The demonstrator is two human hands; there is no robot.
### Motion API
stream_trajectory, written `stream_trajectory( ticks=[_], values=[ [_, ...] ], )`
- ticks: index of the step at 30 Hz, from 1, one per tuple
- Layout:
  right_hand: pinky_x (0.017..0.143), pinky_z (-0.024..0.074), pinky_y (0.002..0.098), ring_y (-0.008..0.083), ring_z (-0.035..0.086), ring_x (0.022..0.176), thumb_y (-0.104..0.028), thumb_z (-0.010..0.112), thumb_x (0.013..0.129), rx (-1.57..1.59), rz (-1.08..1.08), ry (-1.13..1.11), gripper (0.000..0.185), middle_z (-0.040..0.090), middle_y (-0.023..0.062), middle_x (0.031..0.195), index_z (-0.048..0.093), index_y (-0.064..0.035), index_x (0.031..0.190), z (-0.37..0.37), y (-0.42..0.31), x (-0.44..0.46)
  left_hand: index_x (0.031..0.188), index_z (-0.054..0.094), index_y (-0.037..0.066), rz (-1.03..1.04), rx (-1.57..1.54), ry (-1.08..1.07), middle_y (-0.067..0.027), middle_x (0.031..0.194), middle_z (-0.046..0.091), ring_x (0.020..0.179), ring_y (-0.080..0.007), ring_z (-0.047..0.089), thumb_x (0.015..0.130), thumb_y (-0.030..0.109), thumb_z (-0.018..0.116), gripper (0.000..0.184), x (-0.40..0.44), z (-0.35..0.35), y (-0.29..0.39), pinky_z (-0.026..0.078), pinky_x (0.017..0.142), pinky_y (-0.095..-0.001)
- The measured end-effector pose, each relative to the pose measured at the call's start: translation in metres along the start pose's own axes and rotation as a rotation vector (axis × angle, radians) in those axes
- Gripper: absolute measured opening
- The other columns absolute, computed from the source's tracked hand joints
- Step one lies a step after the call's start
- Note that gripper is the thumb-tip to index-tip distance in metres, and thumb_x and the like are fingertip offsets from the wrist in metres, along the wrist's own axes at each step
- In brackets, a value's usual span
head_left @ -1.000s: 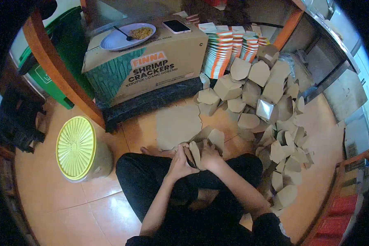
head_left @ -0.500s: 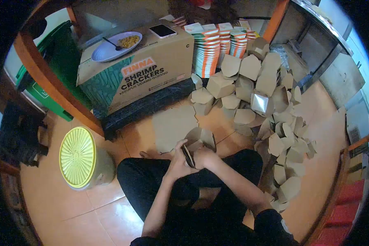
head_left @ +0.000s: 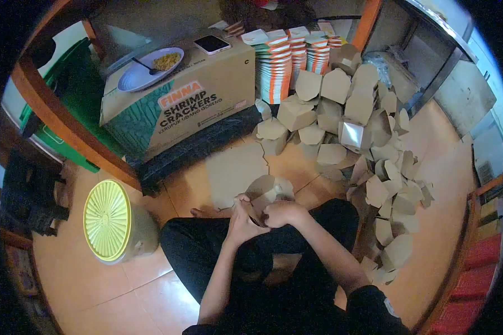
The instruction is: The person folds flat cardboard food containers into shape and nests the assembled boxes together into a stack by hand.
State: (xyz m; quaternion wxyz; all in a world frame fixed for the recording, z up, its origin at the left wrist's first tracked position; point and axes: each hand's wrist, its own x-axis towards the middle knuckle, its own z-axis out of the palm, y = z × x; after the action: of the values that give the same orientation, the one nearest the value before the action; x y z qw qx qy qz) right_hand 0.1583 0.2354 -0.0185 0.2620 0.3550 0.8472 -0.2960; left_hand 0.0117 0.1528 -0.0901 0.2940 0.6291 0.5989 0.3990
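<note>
Above the crossed legs, my left hand (head_left: 242, 223) is wrapped round a brown paper box (head_left: 257, 215), seen mostly edge-on. Fingers curled, my right hand (head_left: 282, 214) presses against the right side of that same box. Just beyond both hands lies another open brown paper box (head_left: 269, 188), partly hidden by them. A flat brown cardboard sheet (head_left: 235, 167) rests on the floor behind. Many folded brown boxes (head_left: 341, 120) are heaped to the right, running down beside the right knee.
A carton (head_left: 190, 95) bears a plate (head_left: 137, 80) of food and a phone (head_left: 212, 44). Stacks of white and orange flat packs (head_left: 275, 75) stand beside it. At the left are a yellow-lidded container (head_left: 107, 220), a green bin (head_left: 84, 111) and a wooden post (head_left: 78, 128).
The view has shifted, so the carton appears further left. Both hands remain on the box; its flaps, spread between them earlier, now show less. My right hand's fingers are more curled.
</note>
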Motion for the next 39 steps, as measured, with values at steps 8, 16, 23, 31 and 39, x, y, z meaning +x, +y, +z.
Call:
stream_trajectory(
  ticks=[8, 16, 23, 31, 39],
  values=[
    [0.096, 0.0482, 0.0483, 0.0391, 0.063, 0.109, -0.025, 0.056, 0.081, 0.114, -0.078, 0.076, 0.047, 0.067, 0.0265, 0.109, 0.061, -0.0019, 0.122, 0.008, 0.017, 0.011, 0.121, 0.027, 0.003, 0.02, -0.006, 0.016, -0.0159, 0.11, 0.047, 0.103, -0.0324, 0.055, 0.05, 0.028, 0.096, 0.102, 0.003, -0.001, 0.007, 0.046, 0.091, -0.0402],
    [0.088, 0.0529, 0.0456, 0.0377, 0.067, 0.103, -0.019, 0.059, 0.074, 0.092, 0.039, 0.183, 0.041, 0.068, 0.0248, 0.112, 0.07, -0.0008, 0.108, -0.007, -0.005, 0.04, 0.121, 0.025, 0.003, 0.159, 0.155, -0.016, -0.0159, 0.112, 0.045, 0.101, -0.0305, 0.054, 0.053, 0.03, 0.096, 0.102, 0.006, 0.004, -0.002, 0.045, 0.091, -0.041],
    [0.085, 0.0542, 0.0465, 0.0361, 0.069, 0.096, -0.017, 0.062, 0.078, 0.011, 0.012, 0.484, 0.028, 0.071, 0.0204, 0.098, 0.072, -0.0025, 0.1, -0.007, -0.009, 0.012, 0.122, 0.024, 0.003, 0.202, 0.064, 0.015, -0.0174, 0.115, 0.041, 0.108, -0.0307, 0.051, 0.054, 0.029, 0.094, 0.102, 0.005, 0.009, -0.012, 0.044, 0.093, -0.0415],
    [0.09, 0.045, 0.0486, 0.0402, 0.055, 0.109, -0.008, 0.075, 0.066, -0.149, 0.818, 1.368, 0.055, 0.058, 0.0188, 0.116, 0.061, -0.0105, 0.119, 0.052, 0.113, -0.162, 0.13, 0.023, 0.001, 0.077, -0.222, -0.001, -0.0184, 0.131, 0.035, 0.123, -0.0321, 0.045, 0.054, 0.028, 0.095, 0.109, 0.007, 0.02, -0.019, 0.041, 0.104, -0.0428],
    [0.068, 0.0525, 0.0461, 0.0365, 0.067, 0.079, -0.021, 0.066, 0.085, -0.004, 0.907, 1.65, 0.026, 0.07, 0.0169, 0.091, 0.07, -0.0165, 0.11, 0.023, 0.155, -0.225, 0.153, 0.001, 0.002, 0.249, 0.266, 0.166, -0.0247, 0.157, 0.012, 0.147, -0.0468, 0.006, 0.052, 0.051, 0.094, 0.146, -0.01, -0.02, 0.089, 0.007, 0.12, -0.0565]
  ],
)
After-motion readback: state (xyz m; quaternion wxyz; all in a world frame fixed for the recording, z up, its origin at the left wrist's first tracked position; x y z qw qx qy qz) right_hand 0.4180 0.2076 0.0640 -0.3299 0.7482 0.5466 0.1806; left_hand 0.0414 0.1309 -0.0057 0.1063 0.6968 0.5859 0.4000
